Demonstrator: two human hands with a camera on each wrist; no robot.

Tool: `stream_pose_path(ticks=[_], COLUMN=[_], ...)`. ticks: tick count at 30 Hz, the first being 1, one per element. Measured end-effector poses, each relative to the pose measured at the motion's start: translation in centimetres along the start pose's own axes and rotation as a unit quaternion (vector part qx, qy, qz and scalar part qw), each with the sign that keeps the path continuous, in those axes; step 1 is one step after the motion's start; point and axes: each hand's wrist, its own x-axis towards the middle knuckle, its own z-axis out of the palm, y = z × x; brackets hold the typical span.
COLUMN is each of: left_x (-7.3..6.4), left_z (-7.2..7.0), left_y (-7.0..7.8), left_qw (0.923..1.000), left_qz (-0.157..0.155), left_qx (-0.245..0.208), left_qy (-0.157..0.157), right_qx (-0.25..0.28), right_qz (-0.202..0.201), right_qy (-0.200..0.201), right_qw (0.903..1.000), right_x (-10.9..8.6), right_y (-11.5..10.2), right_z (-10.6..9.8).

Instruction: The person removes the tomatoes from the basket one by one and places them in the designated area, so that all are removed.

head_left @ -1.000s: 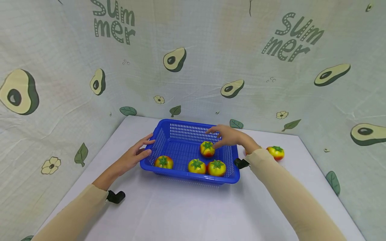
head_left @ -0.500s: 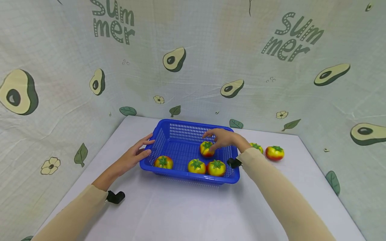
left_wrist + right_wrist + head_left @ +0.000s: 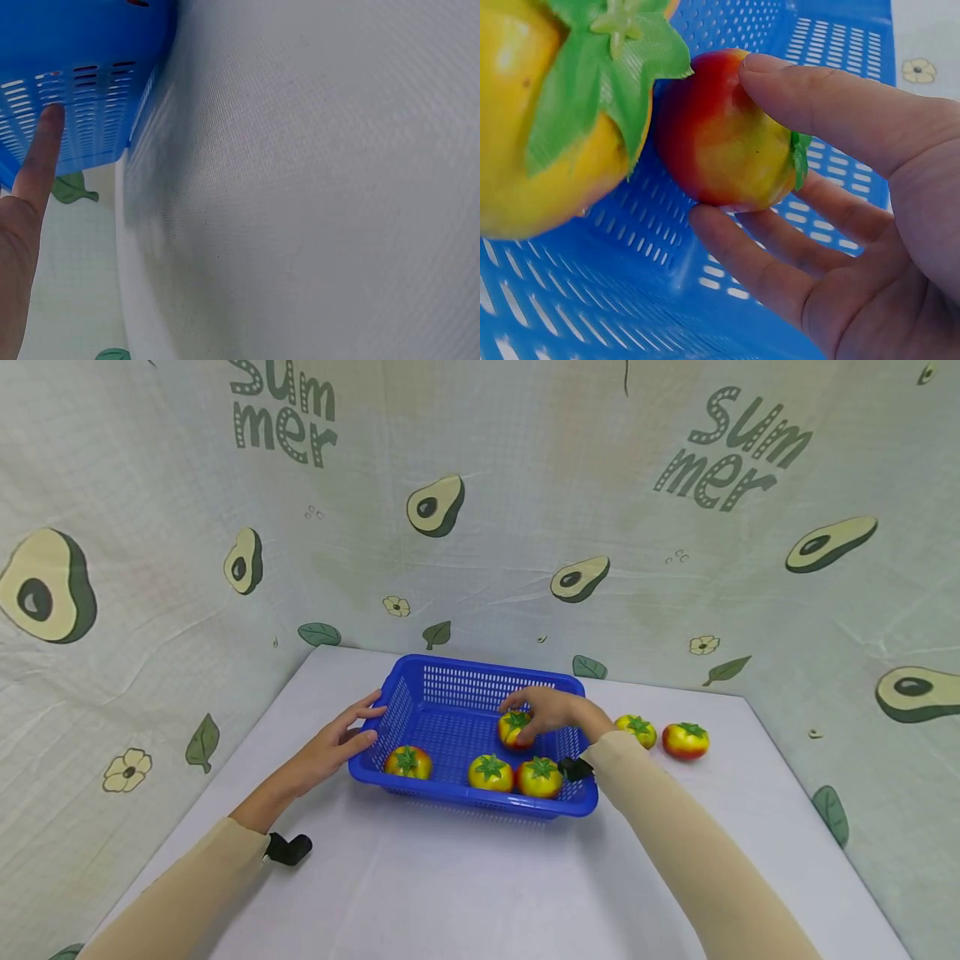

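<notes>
A blue plastic basket (image 3: 457, 792) with slotted walls stands on the table. My left hand (image 3: 330, 750) rests at its left rim with straight fingers; in the left wrist view one finger (image 3: 45, 146) lies along the basket wall (image 3: 82, 30). Inside the basket, my right hand (image 3: 551, 708) pinches a red-and-yellow fruit (image 3: 512, 728) with a green leafy top. The right wrist view shows the thumb on one side of this fruit (image 3: 731, 142) and fingertips on the other. Two similar fruits (image 3: 491, 773) (image 3: 538, 778) sit along the near wall, another fruit (image 3: 407, 763) in the near left corner.
Right of the basket, two more fruits lie on the white table (image 3: 450, 885): a yellow fruit (image 3: 636, 730) partly behind the right forearm and a redder fruit (image 3: 685, 741). A printed cloth (image 3: 495, 527) with avocados hangs behind and at the sides.
My right hand has come down and left onto the fruit, its fingers closing around it. The right forearm has shifted left, uncovering the fruits on the table. My left hand has stayed put.
</notes>
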Motion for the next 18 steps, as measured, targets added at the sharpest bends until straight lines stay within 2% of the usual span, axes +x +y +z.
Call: stream_pose_path(ticks=[18], left_x=[-0.07], left_z=[0.03], left_y=[-0.01], left_qw=[1.0], left_qz=[-0.001], left_qx=[-0.002], left_qy=[0.002], right_qx=[-0.025], right_qz=[-0.008], right_qy=[0.006], right_qw=[0.9996], right_x=[0.79], right_y=[-0.25], right_z=[0.86])
